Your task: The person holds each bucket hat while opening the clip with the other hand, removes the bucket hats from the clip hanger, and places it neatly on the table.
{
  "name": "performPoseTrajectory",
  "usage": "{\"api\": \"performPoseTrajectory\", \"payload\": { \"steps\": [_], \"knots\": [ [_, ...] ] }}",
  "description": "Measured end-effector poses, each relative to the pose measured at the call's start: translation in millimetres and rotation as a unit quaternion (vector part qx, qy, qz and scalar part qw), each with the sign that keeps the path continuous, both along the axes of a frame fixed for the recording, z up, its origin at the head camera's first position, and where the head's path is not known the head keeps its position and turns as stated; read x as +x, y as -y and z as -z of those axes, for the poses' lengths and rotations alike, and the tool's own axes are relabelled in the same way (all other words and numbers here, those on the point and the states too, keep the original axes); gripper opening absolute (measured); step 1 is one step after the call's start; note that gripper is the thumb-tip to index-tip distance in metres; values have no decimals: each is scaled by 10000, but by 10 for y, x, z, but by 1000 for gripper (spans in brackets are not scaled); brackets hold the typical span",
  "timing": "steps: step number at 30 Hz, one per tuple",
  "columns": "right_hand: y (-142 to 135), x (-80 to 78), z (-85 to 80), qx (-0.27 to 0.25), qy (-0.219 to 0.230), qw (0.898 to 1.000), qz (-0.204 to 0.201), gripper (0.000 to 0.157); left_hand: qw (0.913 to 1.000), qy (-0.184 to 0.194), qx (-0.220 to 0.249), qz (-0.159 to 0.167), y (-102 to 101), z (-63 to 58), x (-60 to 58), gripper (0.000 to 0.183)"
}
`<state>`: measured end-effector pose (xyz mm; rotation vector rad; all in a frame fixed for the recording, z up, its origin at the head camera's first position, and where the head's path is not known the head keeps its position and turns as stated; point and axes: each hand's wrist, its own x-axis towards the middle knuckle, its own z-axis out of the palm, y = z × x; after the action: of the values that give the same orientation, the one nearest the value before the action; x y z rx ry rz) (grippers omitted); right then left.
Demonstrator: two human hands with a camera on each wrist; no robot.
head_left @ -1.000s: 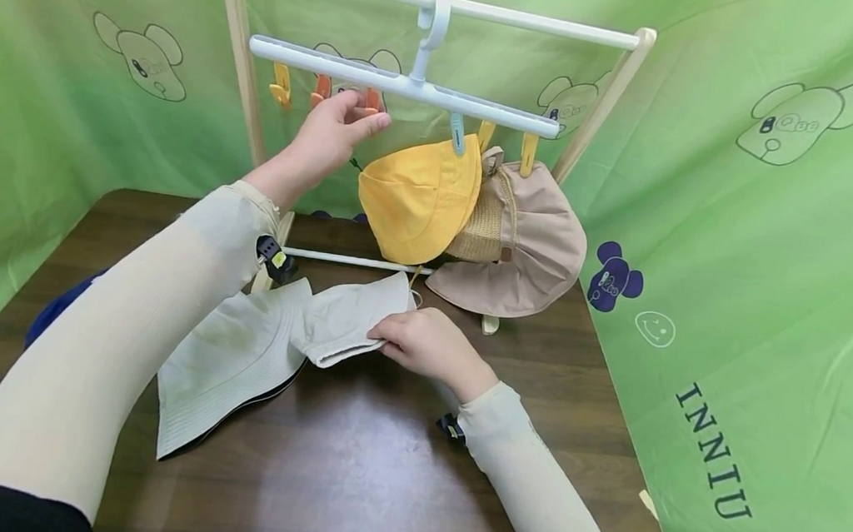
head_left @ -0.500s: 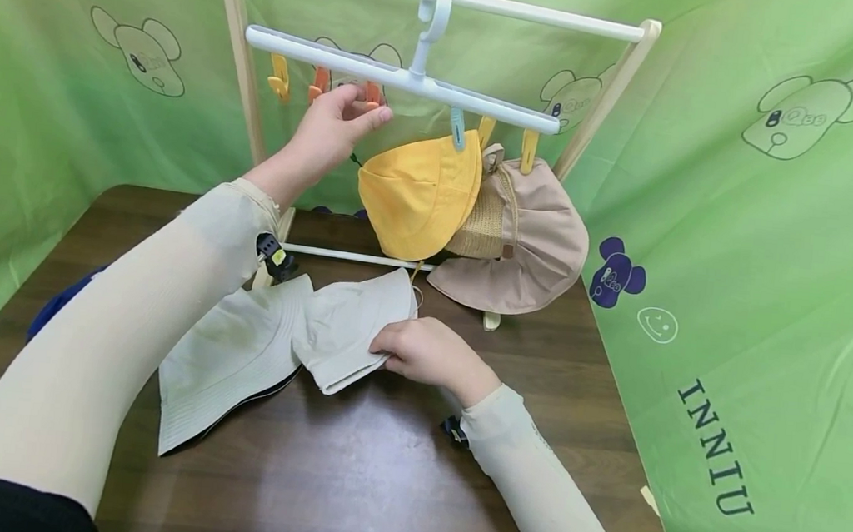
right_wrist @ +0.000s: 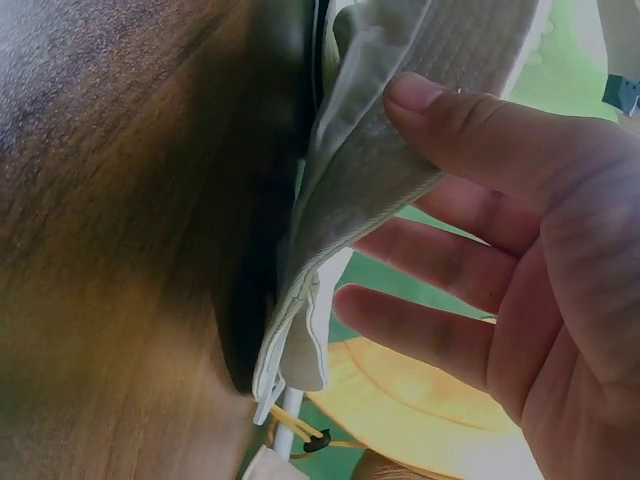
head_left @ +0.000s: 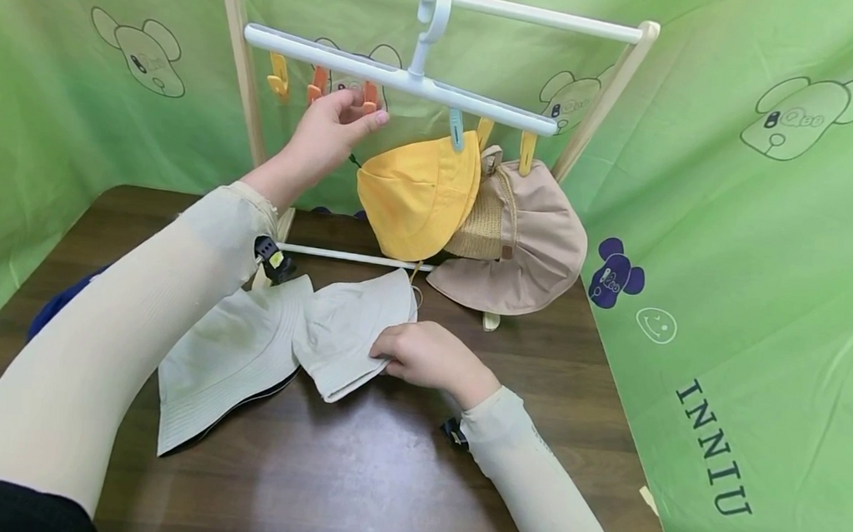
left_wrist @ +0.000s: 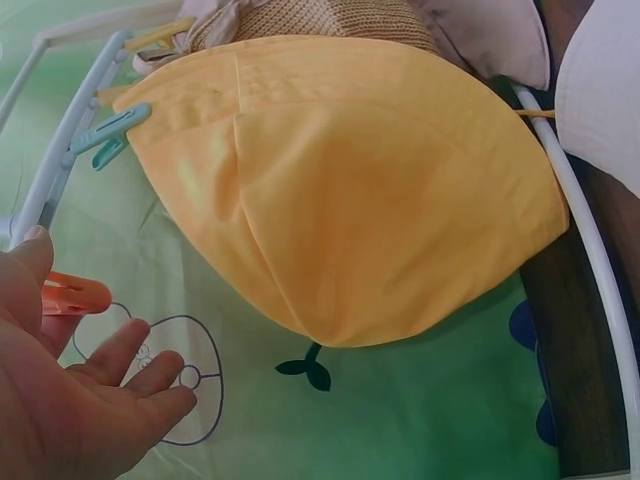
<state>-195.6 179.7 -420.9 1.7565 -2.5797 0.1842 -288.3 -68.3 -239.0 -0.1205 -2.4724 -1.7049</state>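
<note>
My left hand (head_left: pixel 330 125) is up at the hanger, with an orange clothespin (left_wrist: pixel 78 295) between its thumb and index finger; the other fingers spread loosely. My right hand (head_left: pixel 434 358) pinches the brim of a pale cream bucket hat (head_left: pixel 350 323), thumb on one side and fingers on the other in the right wrist view. That hat lies against a second, wider-brimmed pale hat (head_left: pixel 239 360) with a dark underside. Beside my left hand, a yellow hat (left_wrist: pixel 350 190) hangs from a light blue clothespin (left_wrist: pixel 115 125).
The light blue hanger (head_left: pixel 338 57) hangs on a white rod (head_left: pixel 536 18) of a wooden-legged rack. Farther right hang a straw-and-pinkish-beige hat (head_left: pixel 542 233) and yellow clothespins (head_left: pixel 528 153). A blue item (head_left: pixel 66 304) lies partly behind my left sleeve on the brown table (head_left: pixel 348 494).
My right hand has turned the held brim of the bucket hat slightly down and toward me, mostly in the first half second. My left hand stays at the orange clothespin.
</note>
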Motion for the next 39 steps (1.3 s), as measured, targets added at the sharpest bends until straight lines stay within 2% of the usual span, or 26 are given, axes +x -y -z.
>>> {"api": "performPoseTrajectory", "payload": {
  "steps": [12, 20, 26, 34, 39],
  "knots": [
    [-5, 12, 18, 224, 239, 9995, 36, 25, 9986, 204, -485, -52, 75, 82, 17, 58],
    [-14, 21, 15, 305, 345, 9989, -50, 26, 9935, 490, -964, 354, 172, 181, 118, 54],
    [-17, 36, 15, 352, 364, 9987, -38, 27, 9907, 407, -1166, 571, 235, 249, 205, 48],
    [-24, 55, 23, 398, 357, 9986, -38, 26, 9921, 249, -1106, 540, 320, 299, 335, 45],
    [-15, 70, 12, 458, 394, 9982, -30, 26, 9936, 73, -993, 531, 349, 351, 463, 43]
  ]
}}
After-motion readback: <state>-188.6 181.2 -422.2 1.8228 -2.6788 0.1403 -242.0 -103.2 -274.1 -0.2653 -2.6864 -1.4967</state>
